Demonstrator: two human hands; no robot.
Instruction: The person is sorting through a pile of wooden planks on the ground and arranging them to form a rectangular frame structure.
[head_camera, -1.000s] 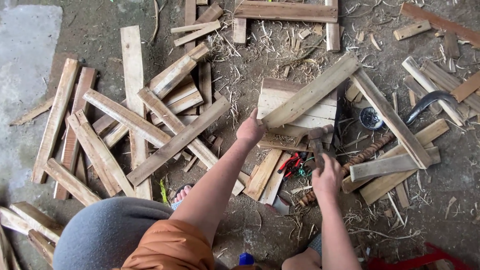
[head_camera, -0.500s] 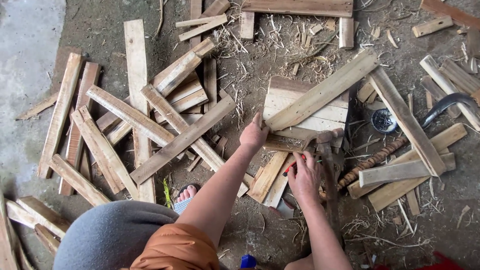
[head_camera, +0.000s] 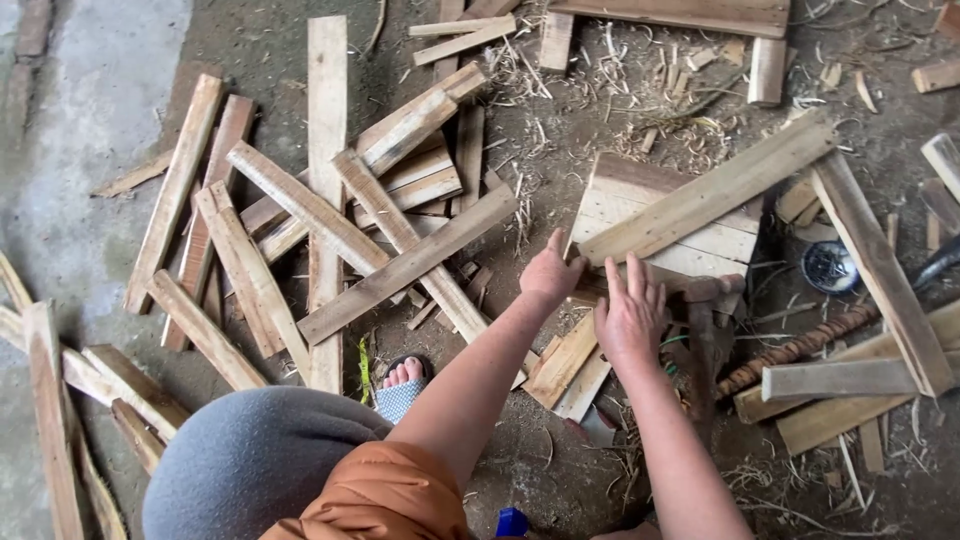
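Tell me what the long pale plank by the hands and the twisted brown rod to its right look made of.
Long pale plank: raw unfinished wood, visible grain, rough edges. Twisted brown rod: spiral ridges, rusty brown; probably rusted steel, though the look leaves it open.

No packages, labels, signs or screens appear anywhere in this view (only loose wooden slats, shavings and dirt ground fill the scene, from twelve o'clock round to six o'clock).
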